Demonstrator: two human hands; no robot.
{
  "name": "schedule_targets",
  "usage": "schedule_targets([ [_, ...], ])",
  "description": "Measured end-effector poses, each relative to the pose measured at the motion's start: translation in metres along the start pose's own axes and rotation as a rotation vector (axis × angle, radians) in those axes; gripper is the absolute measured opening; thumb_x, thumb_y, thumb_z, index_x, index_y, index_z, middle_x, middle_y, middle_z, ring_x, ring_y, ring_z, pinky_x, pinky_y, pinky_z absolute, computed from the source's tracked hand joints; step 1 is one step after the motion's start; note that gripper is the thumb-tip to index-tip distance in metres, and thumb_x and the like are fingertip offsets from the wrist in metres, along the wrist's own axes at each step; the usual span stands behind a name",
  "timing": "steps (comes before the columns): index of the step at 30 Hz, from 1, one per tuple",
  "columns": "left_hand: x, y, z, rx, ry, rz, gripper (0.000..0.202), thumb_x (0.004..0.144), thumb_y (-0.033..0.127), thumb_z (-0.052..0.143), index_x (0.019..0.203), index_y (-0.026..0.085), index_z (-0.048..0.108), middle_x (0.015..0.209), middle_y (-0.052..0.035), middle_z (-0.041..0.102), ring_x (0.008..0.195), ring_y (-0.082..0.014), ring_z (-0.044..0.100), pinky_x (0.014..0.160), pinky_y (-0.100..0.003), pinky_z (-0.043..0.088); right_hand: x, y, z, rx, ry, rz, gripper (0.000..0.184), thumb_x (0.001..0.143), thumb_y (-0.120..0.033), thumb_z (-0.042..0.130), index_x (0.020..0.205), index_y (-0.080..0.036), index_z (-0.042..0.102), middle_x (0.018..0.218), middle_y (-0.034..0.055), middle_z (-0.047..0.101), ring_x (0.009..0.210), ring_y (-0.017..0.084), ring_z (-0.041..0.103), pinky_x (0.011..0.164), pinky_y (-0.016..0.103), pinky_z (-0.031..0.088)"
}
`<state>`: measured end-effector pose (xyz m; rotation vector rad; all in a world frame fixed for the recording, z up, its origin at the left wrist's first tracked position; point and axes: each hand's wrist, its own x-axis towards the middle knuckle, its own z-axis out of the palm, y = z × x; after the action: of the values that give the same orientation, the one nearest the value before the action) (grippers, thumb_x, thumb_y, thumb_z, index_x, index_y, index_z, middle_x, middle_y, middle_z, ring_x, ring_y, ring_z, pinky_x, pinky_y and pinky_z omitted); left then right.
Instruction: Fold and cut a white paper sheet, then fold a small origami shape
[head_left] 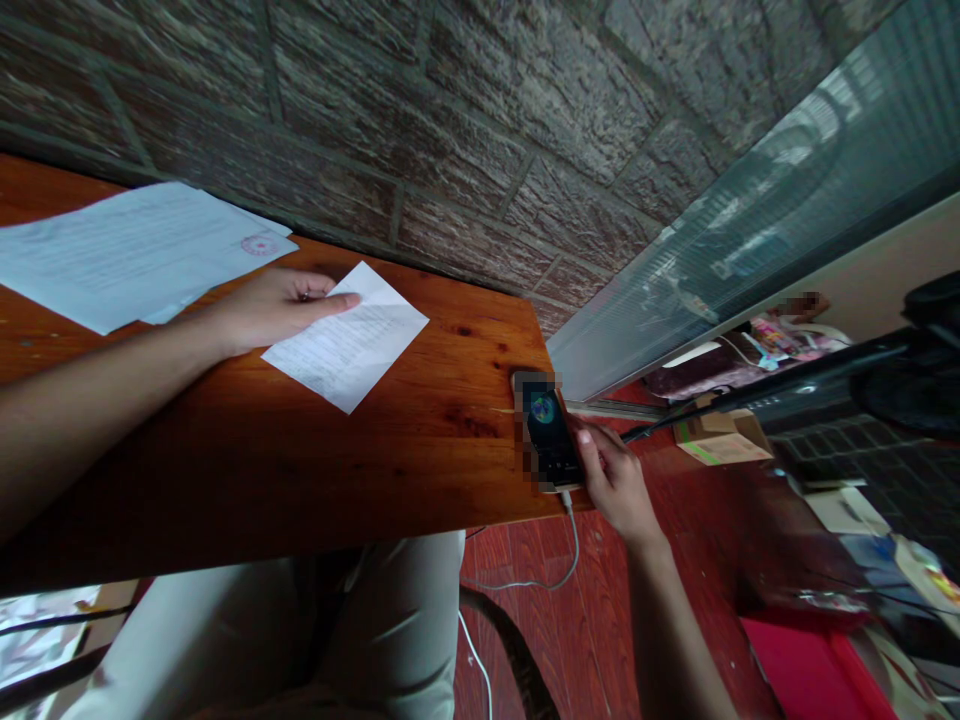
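My left hand [289, 305] pinches the upper left edge of a small sheet of paper [360, 340] with lines of text on it, thumb on top. The sheet is held over the wooden table [442, 400]. At the table's right end my right hand [611, 475] grips the right side of a smartphone [553, 435], thumb along its edge and the other fingers mostly hidden. Its screen is lit, dark with a round coloured picture. A white charging cable [571, 535] is plugged into the phone's near end and hangs off the table.
Printed sheets [150, 250], one with a red round stamp, lie at the table's far left. A stone-patterned wall [450, 130] runs along the back edge. To the right are a black pole [787, 372], a cardboard box [724, 437] and a red box [817, 665].
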<state>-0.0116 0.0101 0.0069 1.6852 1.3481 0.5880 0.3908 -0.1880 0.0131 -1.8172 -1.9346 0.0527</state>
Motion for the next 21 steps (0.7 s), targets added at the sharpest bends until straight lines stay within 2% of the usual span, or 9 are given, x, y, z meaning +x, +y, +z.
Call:
schedule_targets([
  [5,-0.001,0.002,0.000,0.004,0.019,0.003,0.041,0.079,0.058,0.054,0.085,0.019,0.065,0.069,0.0020,0.057,0.059,-0.0112,0.048,0.052,-0.021,0.033,-0.011,-0.004,-0.005,0.063,-0.003,-0.041,0.028,0.099,-0.029,0.046,0.114,-0.023,0.069,0.113,0.0085,0.071,0.108,0.022,0.066,0.096,0.038,0.051],
  [8,-0.002,0.003,0.000,0.021,0.015,-0.004,0.042,0.079,0.058,0.054,0.087,0.019,0.066,0.068,0.0023,0.058,0.058,-0.0113,0.048,0.052,-0.022,0.032,-0.024,-0.005,-0.007,0.081,0.041,-0.055,0.027,0.097,-0.026,0.049,0.112,-0.024,0.071,0.116,0.0082,0.070,0.110,0.021,0.065,0.096,0.038,0.052],
  [13,-0.004,0.007,0.000,-0.026,-0.004,-0.021,0.034,0.080,0.051,0.054,0.087,0.020,0.065,0.068,0.0034,0.057,0.056,-0.0097,0.045,0.052,-0.021,0.032,-0.043,-0.004,-0.006,0.092,0.076,-0.050,0.026,0.097,-0.024,0.049,0.108,-0.024,0.073,0.122,0.0103,0.067,0.114,0.022,0.064,0.097,0.040,0.052],
  [21,-0.002,0.002,0.000,0.008,0.003,0.016,0.038,0.079,0.056,0.054,0.082,0.019,0.063,0.066,0.0034,0.053,0.056,-0.0098,0.044,0.050,-0.020,0.030,-0.045,-0.007,-0.005,0.077,0.059,-0.052,0.026,0.096,-0.023,0.051,0.110,-0.023,0.073,0.124,0.0104,0.066,0.116,0.021,0.064,0.099,0.038,0.052],
])
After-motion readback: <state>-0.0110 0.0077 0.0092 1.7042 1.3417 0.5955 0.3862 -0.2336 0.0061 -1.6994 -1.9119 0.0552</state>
